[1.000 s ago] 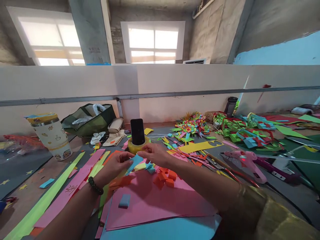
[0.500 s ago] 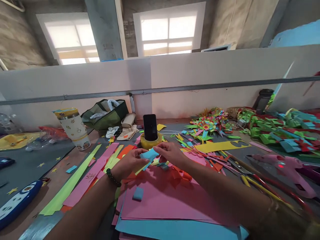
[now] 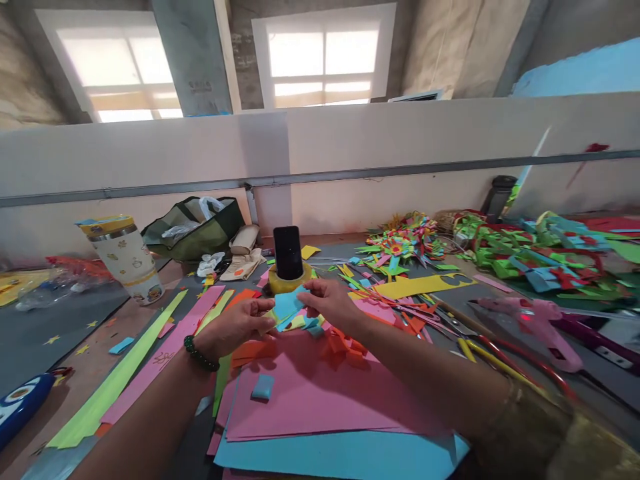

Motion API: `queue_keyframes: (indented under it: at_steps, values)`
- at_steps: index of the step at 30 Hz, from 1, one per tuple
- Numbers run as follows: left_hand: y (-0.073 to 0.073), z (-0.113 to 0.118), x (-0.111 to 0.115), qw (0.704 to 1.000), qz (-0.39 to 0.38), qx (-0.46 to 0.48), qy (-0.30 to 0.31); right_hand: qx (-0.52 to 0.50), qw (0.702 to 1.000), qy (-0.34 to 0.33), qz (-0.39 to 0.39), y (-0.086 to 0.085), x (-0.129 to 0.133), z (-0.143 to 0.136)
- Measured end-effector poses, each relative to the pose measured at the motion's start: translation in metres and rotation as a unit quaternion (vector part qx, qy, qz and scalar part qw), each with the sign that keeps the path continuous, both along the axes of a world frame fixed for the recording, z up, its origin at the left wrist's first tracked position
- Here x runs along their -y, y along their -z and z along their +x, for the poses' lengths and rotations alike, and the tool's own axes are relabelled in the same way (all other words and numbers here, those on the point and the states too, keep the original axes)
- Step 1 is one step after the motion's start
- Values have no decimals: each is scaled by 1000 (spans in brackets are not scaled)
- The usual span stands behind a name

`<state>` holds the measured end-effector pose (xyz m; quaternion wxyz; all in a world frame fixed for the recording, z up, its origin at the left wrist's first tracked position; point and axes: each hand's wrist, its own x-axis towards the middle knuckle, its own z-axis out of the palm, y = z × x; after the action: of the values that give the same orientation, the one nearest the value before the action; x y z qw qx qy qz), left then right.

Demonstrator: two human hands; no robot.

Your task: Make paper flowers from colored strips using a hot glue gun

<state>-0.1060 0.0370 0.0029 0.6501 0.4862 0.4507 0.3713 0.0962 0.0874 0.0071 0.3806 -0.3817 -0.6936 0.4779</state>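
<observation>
A small light-blue piece of paper [image 3: 289, 305] is held up in front of me, above the stacked sheets. My right hand [image 3: 334, 305] pinches its upper right corner between thumb and fingers. At the left edge of the same piece, my left hand [image 3: 240, 328] has its curled fingers closed on it. Below lies a stack of pink sheets [image 3: 325, 400] over a blue sheet [image 3: 340, 455]. On the pink paper rests a small blue folded paper [image 3: 263, 387], with orange paper scraps [image 3: 345, 350] under my right wrist.
A phone [image 3: 288, 253] stands in a yellow tape roll [image 3: 287, 283]. To the left are paper strips [image 3: 165, 353], a tumbler [image 3: 125, 260] and a green bag [image 3: 195, 230]. To the right lie scissors [image 3: 457, 323], a pink glue gun [image 3: 537, 327] and paper flowers [image 3: 405, 237].
The blue paper now faces me more broadly, where before it looked narrower and folded between my fingers. My view has shifted slightly to the right.
</observation>
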Motion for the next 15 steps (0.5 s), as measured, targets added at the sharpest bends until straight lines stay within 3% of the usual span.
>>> queue_keyframes:
  at_steps: [3, 9, 15]
  values:
    - [0, 0, 0, 1000, 13, -2, 13, -12, 1000, -15, -22, 0, 2, -1]
    - [-6, -11, -4, 999, 32, 15, 19, -73, 997, 24, -15, -3, -11, 6]
    - [-13, -26, -10, 990, 36, 71, -114, -51, 999, 12, -10, -8, -7, 8]
